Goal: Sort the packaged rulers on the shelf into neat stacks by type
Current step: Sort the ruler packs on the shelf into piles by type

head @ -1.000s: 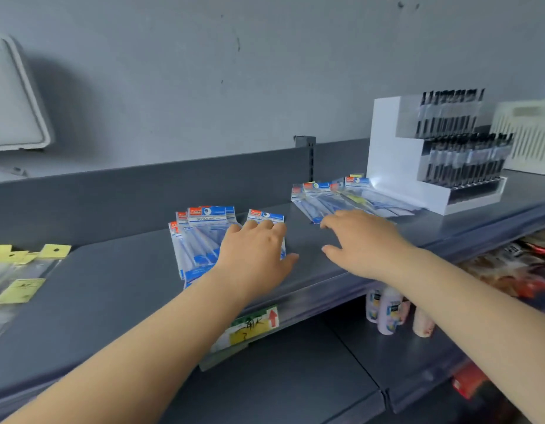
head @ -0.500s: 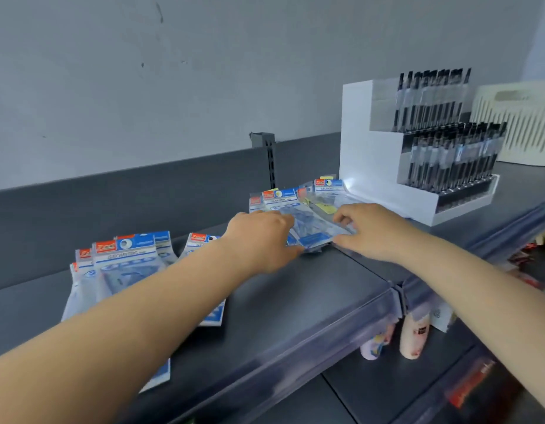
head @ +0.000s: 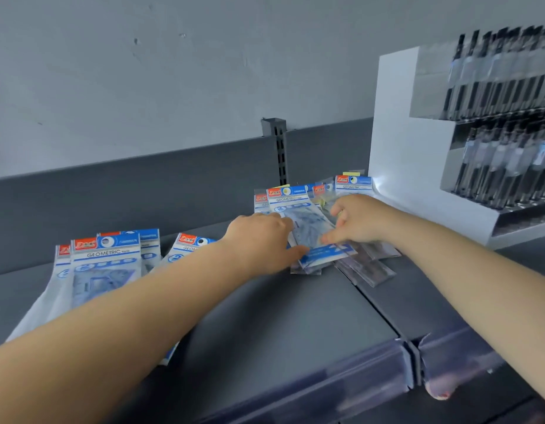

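The left forearm (head: 118, 332) covers the lower parts of the left group of ruler packs (head: 103, 264). The left hand (head: 262, 240) hides its own fingertips and the near-left edge of the top pack (head: 305, 228) in the right pile. The pen display rack (head: 418, 166) is cut off by the right edge; its pens (head: 504, 166) are blurred. Small print below "GEOMETRIC" is illegible. The item under the shelf (head: 280, 316) front edge is unidentifiable.

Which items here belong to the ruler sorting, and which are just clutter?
Job:
- top geometric ruler pack, pinched by left hand and right hand
- loose packs beneath it
- left pile of packs
- shelf

Lying about:
- white pen display
- black pens
- shelf upright
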### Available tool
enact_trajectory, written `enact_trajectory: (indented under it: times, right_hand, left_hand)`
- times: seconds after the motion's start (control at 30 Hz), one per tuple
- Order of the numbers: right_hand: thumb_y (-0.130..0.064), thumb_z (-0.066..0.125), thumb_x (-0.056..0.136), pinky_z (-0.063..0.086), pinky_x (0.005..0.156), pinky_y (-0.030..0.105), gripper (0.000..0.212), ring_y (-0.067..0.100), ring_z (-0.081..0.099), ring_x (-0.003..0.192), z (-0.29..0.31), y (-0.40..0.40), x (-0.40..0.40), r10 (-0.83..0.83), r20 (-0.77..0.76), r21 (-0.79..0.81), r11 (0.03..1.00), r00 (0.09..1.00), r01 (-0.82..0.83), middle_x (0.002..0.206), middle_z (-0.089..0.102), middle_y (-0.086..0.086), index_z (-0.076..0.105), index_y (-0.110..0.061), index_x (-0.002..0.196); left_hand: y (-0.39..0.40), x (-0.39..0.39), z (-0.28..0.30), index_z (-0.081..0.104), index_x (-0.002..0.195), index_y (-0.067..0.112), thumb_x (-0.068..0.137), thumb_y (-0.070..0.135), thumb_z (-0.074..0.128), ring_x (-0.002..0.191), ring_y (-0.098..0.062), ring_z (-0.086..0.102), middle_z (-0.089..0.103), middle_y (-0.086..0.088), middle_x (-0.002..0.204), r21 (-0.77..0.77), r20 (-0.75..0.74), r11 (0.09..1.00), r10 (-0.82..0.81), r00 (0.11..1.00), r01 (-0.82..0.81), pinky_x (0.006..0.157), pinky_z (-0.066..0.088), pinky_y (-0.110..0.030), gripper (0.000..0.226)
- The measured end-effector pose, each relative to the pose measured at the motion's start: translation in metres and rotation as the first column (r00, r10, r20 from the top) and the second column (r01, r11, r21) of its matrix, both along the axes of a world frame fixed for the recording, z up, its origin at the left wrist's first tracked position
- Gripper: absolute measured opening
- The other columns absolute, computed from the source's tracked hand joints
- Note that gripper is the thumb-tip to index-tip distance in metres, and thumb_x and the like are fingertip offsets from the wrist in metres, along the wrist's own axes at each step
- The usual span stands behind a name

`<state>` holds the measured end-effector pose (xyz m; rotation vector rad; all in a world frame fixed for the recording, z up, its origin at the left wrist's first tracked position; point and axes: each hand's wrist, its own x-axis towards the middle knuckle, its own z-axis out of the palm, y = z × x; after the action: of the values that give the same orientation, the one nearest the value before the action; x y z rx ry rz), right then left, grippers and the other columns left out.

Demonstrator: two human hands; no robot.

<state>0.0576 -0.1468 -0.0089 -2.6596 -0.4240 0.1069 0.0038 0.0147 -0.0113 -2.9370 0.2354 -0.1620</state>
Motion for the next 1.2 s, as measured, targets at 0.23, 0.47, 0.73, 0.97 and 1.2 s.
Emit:
enact_trajectory:
  times: [0.23, 0.47, 0.73, 0.97, 1.2]
  right_hand:
    - [-0.015, 0.070, 0.079, 0.042, 0.072, 0.028, 0.038, 0.035, 0.062, 0.088, -0.003, -0.018, 0.023, -0.018, 0.092, 0.345, 0.938, 0.996, -0.015, 0.104, 0.065, 0.028, 0.062, 0.009, 0.108]
    - [-0.010, 0.058, 0.087, 0.041, 0.049, 0.024, 0.004, 0.009, 0.050, 0.046, -0.001, -0.022, 0.030, 0.030, 0.029, 0.689, 0.724, 0.999, -0.042, 0.064, 0.057, 0.000, 0.059, -0.013, 0.091]
    - [-0.011, 0.057, 0.088, 0.042, 0.046, 0.018, 0.010, 0.009, 0.052, 0.052, -0.003, -0.018, 0.022, 0.109, 0.042, 0.701, 0.705, 0.993, -0.107, 0.064, 0.060, -0.002, 0.060, -0.011, 0.098]
    - [-0.010, 0.058, 0.089, 0.044, 0.050, 0.021, 0.015, 0.011, 0.054, 0.055, -0.005, -0.015, 0.016, 0.112, 0.033, 0.729, 0.677, 0.993, -0.101, 0.077, 0.064, 0.005, 0.058, -0.010, 0.104]
    - [-0.010, 0.058, 0.090, 0.042, 0.051, 0.022, 0.013, 0.011, 0.053, 0.056, -0.007, -0.017, 0.014, 0.141, -0.026, 0.779, 0.623, 0.990, -0.068, 0.082, 0.064, 0.007, 0.059, -0.010, 0.103]
  left_hand:
    - [-0.019, 0.011, -0.008, 0.051, 0.109, 0.017, 0.083, 0.073, 0.036, 0.111, -0.023, 0.048, 0.055, -0.002, 0.119, -0.011, 0.032, 0.980, 0.198, 0.980, -0.198, 0.084, 0.034, -0.033, 0.064]
    - [-0.013, 0.015, -0.001, 0.054, 0.118, 0.017, 0.080, 0.065, 0.054, 0.102, -0.021, 0.056, 0.062, 0.000, 0.112, -0.252, -0.091, 0.895, 0.355, 0.930, -0.367, 0.079, 0.044, -0.031, 0.062]
    - [0.004, 0.014, 0.007, 0.066, 0.111, 0.011, 0.078, 0.029, 0.074, 0.070, -0.013, 0.057, 0.066, 0.001, 0.082, -0.572, -0.182, 0.716, 0.366, 0.913, -0.401, 0.063, 0.043, -0.020, 0.038]
    - [0.004, 0.004, -0.005, 0.064, 0.075, 0.011, 0.083, 0.048, 0.062, 0.061, -0.020, 0.048, 0.058, -0.006, 0.066, -0.583, -0.210, 0.650, 0.458, 0.864, -0.487, 0.058, 0.038, -0.026, 0.039]
    - [0.000, -0.010, -0.002, 0.073, 0.087, 0.008, 0.074, 0.042, 0.076, 0.055, -0.016, 0.041, 0.051, -0.003, 0.061, -0.625, -0.274, 0.612, 0.410, 0.870, -0.485, 0.051, 0.033, -0.023, 0.038]
